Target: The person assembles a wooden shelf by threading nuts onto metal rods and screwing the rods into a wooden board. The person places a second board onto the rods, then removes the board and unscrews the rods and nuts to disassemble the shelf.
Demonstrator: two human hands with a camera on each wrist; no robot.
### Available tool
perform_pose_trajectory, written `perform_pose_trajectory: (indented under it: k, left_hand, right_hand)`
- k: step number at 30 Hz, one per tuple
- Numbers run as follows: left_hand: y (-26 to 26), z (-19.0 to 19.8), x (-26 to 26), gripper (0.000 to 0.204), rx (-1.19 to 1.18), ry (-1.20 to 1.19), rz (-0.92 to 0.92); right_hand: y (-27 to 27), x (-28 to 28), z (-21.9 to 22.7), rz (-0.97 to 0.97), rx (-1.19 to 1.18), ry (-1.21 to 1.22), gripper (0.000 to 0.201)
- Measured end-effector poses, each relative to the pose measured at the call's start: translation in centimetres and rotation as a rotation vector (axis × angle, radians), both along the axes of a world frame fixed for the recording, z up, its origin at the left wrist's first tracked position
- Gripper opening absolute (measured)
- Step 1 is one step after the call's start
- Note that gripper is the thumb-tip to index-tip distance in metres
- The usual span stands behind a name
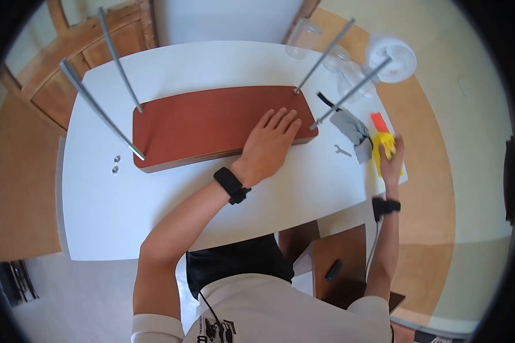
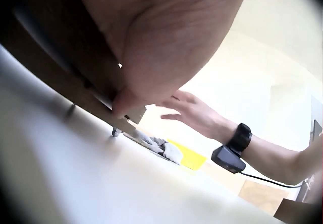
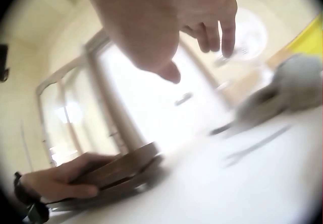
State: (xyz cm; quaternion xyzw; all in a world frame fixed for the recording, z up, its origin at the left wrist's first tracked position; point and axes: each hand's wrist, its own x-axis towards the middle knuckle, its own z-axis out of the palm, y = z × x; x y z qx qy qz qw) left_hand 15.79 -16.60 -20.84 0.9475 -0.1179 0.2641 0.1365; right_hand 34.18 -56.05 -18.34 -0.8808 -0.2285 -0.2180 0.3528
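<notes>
My left hand (image 1: pixel 269 146) rests with outstretched fingers on the reddish-brown board (image 1: pixel 194 117) of an upturned small table or stool. Several metal legs (image 1: pixel 100 108) rise from its corners. At the white table's right end, my right hand (image 1: pixel 391 163) hovers over a yellow item (image 1: pixel 385 143), overlapping it in the head view. The right wrist view shows that hand's fingers (image 3: pixel 228 37) hanging loosely with nothing between them. Beside it lie a crumpled grey cloth or glove (image 1: pixel 352 128) with a black end and a small open-end wrench (image 1: pixel 342 150).
Two small metal pieces (image 1: pixel 116 164) lie left of the board on the white table (image 1: pixel 97 223). Clear jars (image 1: pixel 304 39) and a white round container (image 1: pixel 392 59) stand at the back right. A red piece (image 1: pixel 379 122) lies near the yellow item. Brown shelving (image 1: pixel 340 257) stands below the front edge.
</notes>
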Motion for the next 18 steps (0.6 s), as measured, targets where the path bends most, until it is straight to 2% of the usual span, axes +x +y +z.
perform_pose_trajectory:
  k: [1,2,4,7,9,10,11,13,14,16,18]
  left_hand:
    - [-0.1,0.0,0.0,0.056,-0.017,-0.005,-0.005]
    - [-0.2,-0.1,0.0,0.056,-0.03,-0.003,-0.022]
    - [-0.2,-0.1,0.0,0.056,-0.015,0.013,-0.026]
    - [-0.2,0.3,0.1,0.056,-0.008,0.022,-0.048]
    - [-0.4,0.1,0.0,0.056,-0.034,0.024,-0.036]
    - [-0.3,0.0,0.2,0.056,-0.027,0.011,-0.044]
    - [-0.1,-0.2,0.1,0.056,-0.024,0.001,-0.041]
    - [-0.2,-0.2,-0.3,0.055,-0.047,0.001,-0.008]
    - [-0.2,-0.2,-0.2,0.055,-0.046,0.006,-0.014]
    - [-0.1,0.4,-0.2,0.054,-0.059,0.005,0.005]
    - [-0.5,-0.1,-0.5,0.054,-0.043,0.035,-0.035]
  right_hand:
    - [-2.3,0.3,-0.9,-0.075,0.01,-0.051,0.081]
    - [0.1,-0.3,-0.4,-0.067,0.01,-0.049,0.081]
    - [10.1,-5.8,1.1,-0.015,0.029,0.018,0.086]
    - [20.3,-8.5,2.6,0.197,-0.022,-0.012,0.097]
    - [20.2,-7.4,4.3,0.091,-0.107,-0.027,0.098]
    - [18.2,-6.6,4.0,0.103,-0.067,-0.015,0.097]
    - [14.5,-5.2,3.0,0.127,-0.032,0.001,0.095]
    - [4.1,-1.1,0.3,0.029,-0.17,-0.097,0.09]
    - [4.2,-2.0,0.5,0.054,-0.183,-0.105,0.09]
    - [4.3,-4.0,0.3,-0.156,-0.153,-0.004,0.089]
    - [11.9,-6.6,1.8,0.053,-0.014,0.063,0.091]
